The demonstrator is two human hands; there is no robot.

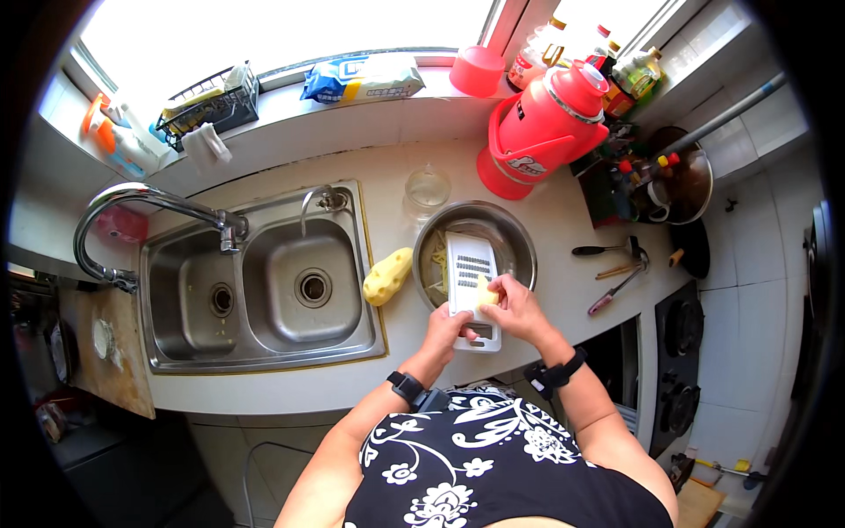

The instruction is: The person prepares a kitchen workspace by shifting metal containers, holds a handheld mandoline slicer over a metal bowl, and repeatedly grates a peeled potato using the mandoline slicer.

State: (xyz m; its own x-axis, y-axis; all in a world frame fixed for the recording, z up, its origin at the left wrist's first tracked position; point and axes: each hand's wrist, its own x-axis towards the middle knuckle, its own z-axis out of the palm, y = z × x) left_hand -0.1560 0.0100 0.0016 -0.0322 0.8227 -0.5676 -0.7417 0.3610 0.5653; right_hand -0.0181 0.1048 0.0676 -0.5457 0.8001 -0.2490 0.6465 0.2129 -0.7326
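My left hand (450, 332) grips the lower end of a white grater (467, 247), which slants over the rim of a steel bowl (528, 247). In my right hand (517, 308) is a peeled piece of potato (486, 292), held against the grater's face just below its rows of metal teeth. Pale shreds (437, 261) lie inside the bowl, to the left of the grater. A whole peeled potato (387, 276) rests on the counter left of the bowl, close to its rim.
A double steel sink (300, 264) with a curved faucet (142, 191) is at left. Behind the bowl stand a glass jar (428, 188) and a red thermos flask (538, 132). Ladles (617, 287) lie to the right, near a gas stove (676, 363).
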